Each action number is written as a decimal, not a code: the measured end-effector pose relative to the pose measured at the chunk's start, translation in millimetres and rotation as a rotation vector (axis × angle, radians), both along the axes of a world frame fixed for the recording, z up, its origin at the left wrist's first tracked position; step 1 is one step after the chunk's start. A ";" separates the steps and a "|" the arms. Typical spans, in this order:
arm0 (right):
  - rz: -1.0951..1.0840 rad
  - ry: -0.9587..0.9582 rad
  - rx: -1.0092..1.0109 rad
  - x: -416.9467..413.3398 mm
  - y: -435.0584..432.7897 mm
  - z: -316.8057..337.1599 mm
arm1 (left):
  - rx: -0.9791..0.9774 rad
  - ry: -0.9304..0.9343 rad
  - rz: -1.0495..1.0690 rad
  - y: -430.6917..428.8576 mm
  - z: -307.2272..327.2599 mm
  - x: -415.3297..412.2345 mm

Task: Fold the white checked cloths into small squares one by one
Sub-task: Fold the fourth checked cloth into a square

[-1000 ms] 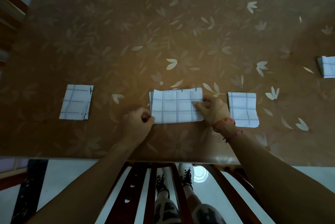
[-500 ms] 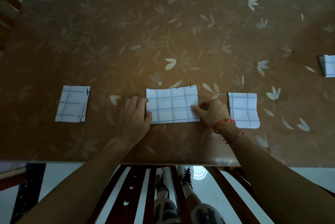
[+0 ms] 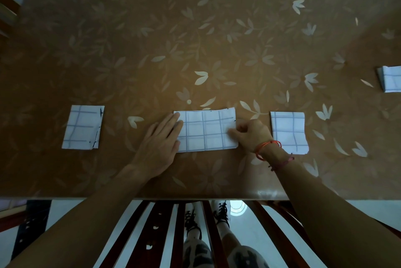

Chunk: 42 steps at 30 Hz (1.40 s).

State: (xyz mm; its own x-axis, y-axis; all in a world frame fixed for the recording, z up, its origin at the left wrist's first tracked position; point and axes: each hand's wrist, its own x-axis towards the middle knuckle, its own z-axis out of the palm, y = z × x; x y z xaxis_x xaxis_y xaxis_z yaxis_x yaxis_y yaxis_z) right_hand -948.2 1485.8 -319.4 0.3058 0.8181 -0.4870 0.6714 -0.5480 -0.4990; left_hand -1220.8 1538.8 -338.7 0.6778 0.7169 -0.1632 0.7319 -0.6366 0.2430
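On the leaf-patterned table (image 3: 195, 28), the checked cloth (image 3: 206, 131) lies flat between the two hands. The left hand (image 3: 160, 144) presses its left end with straight fingers; the right hand (image 3: 251, 135) pinches its right edge with curled fingers.

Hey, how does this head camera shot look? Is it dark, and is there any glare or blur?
Head view: dim overall, the table murky brown, the floor below it brighter. Head view: a small glare patch on the table's near edge. Head view: the middle cloth is sharp, grid lines clear. Head view: the far-right cloth is cropped by the frame edge.
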 end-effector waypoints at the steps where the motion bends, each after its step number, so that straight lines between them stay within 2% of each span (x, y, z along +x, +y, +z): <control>1: 0.011 -0.014 -0.009 -0.7 0.8 0.7 | 0.001 0.014 0.001 0.6 0.0 -0.1; 12: 0.077 -0.130 -0.054 -5.9 4.4 5.3 | 0.019 0.092 -0.011 5.9 -3.4 -0.2; 22: 0.043 -0.191 -0.051 -8.5 3.3 7.8 | 0.018 0.139 -0.012 7.6 -4.3 -1.5; 34: 0.045 -0.199 -0.051 -13.1 -0.2 8.2 | 0.010 0.108 0.017 4.6 -6.3 -4.1; 36: 0.020 -0.274 0.017 -16.7 -1.9 13.5 | 0.015 0.127 0.010 4.3 -6.6 -5.3; 38: 0.079 -0.383 0.216 -28.2 -7.4 18.0 | 0.022 0.149 0.002 4.1 -6.8 -6.1; 40: 0.258 -0.369 0.406 -54.2 -16.4 17.7 | 0.024 0.169 -0.009 5.0 -6.3 -5.8; 42: 0.463 -0.325 0.490 -88.3 -28.0 8.4 | 0.025 0.194 -0.019 6.0 -6.1 -5.6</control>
